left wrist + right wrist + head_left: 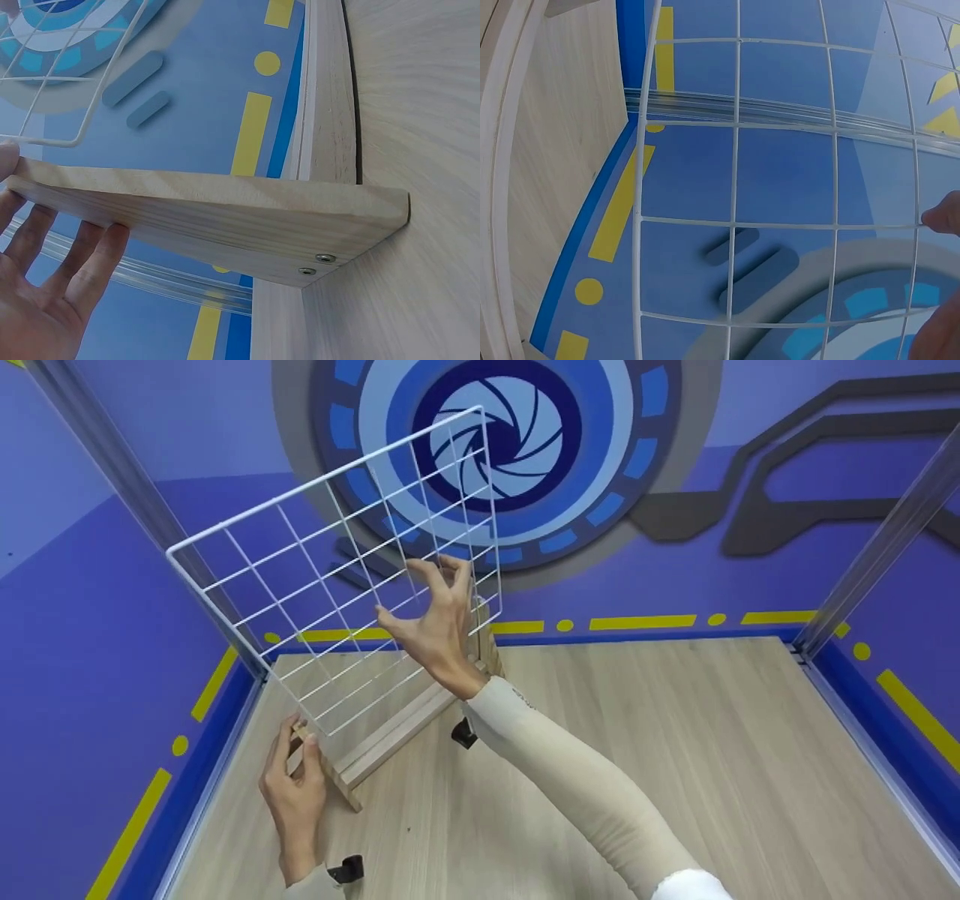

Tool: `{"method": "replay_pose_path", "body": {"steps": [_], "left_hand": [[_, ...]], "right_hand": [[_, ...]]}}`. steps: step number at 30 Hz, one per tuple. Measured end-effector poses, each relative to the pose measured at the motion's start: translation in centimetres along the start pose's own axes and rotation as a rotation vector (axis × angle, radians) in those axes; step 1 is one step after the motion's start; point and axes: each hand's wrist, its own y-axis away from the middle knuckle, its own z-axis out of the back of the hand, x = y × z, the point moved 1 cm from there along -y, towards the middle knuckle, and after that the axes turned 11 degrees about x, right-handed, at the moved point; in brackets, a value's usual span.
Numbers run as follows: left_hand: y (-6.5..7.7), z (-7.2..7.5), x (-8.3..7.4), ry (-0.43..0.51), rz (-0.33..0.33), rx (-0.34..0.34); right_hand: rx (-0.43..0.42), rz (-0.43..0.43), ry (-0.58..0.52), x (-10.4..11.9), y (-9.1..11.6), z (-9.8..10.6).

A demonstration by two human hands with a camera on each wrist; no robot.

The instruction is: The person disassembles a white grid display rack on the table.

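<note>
A white wire grid panel (pixel 324 478) is raised at a slant above a wooden stand (pixel 397 739). My right hand (pixel 435 634) holds the grid by its wires, thumb and fingers spread across the mesh. In the right wrist view, one fingertip (pixel 943 216) touches a wire of the grid (pixel 733 172). My left hand (pixel 295 795) grips the top of the stand's near end board (pixel 341 784), thumb on one side and fingers on the other. Two screws (pixel 316 264) show low on that board (pixel 202 199). The grid's lower corner is close to the left hand.
The stand rests on a wood-grain table (pixel 675 757). Behind it rises a blue printed wall (pixel 600 600), with metal posts (pixel 885 540) at the corners. Black straps (pixel 463 733) show by both wrists.
</note>
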Motion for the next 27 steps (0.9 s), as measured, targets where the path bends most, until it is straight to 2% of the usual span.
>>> {"method": "replay_pose_path", "body": {"steps": [4, 12, 16, 20, 24, 27], "left_hand": [[0.1, -0.1, 0.2, 0.001, -0.020, -0.006], [-0.1, -0.3, 1.7, -0.024, -0.066, -0.025], [0.0, -0.2, 1.1, -0.005, -0.071, -0.014], [0.1, -0.1, 0.4, 0.002, -0.068, -0.009], [0.0, -0.1, 0.3, -0.003, -0.066, -0.012], [0.0, -0.2, 0.9, -0.012, -0.061, -0.018]], "right_hand": [[0.002, -0.013, -0.002, -0.3, 0.3, 0.4], [0.019, -0.031, 0.040, -1.3, 0.7, 1.7], [0.028, -0.036, 0.044, -2.0, 1.2, 2.5], [0.001, -0.016, 0.039, -2.6, 1.7, 3.3], [-0.030, 0.010, 0.054, -3.2, 2.0, 4.0], [-0.043, 0.017, 0.074, -3.7, 2.2, 4.6]]}}
